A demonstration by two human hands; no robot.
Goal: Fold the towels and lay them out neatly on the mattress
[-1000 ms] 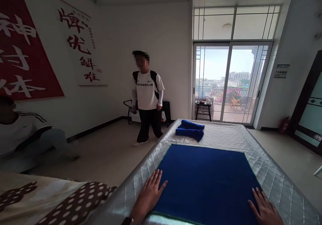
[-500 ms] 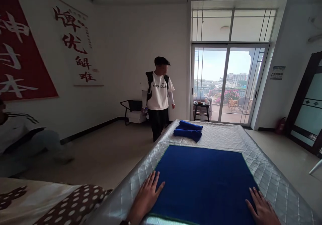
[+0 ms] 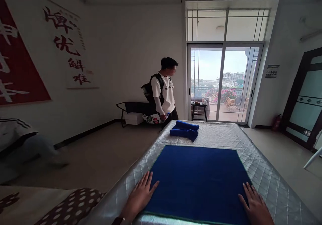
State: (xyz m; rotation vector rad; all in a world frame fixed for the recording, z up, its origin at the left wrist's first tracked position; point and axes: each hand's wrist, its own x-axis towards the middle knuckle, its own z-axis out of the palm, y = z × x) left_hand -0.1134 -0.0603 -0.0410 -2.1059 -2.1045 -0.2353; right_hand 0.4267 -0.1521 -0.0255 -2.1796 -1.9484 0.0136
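Observation:
A dark blue cloth (image 3: 196, 181) with a green edge lies spread flat on a quilted silver cover (image 3: 273, 184). My left hand (image 3: 141, 196) rests open at the cloth's left edge, fingers stretched forward and thumb out over the fabric. At the right edge my right hand (image 3: 255, 203) also lies flat, its fingers apart and partly on the cloth. Neither hand grips anything. Farther off on the same cover are folded or rolled blue cloths (image 3: 184, 132), beyond the reach of both hands.
Beyond the table's left side stands a person (image 3: 166, 91) with a backpack. Another person (image 3: 22, 148) is low at the far left, blurred. A polka-dot fabric (image 3: 72, 206) lies at the lower left. A black bench (image 3: 137, 107) and a small stool (image 3: 198, 109) stand at the back.
The standing person has turned and stepped to the right. My view has shifted slightly right, so the scene sits farther left. Both hands stay flat at the cloth's edges.

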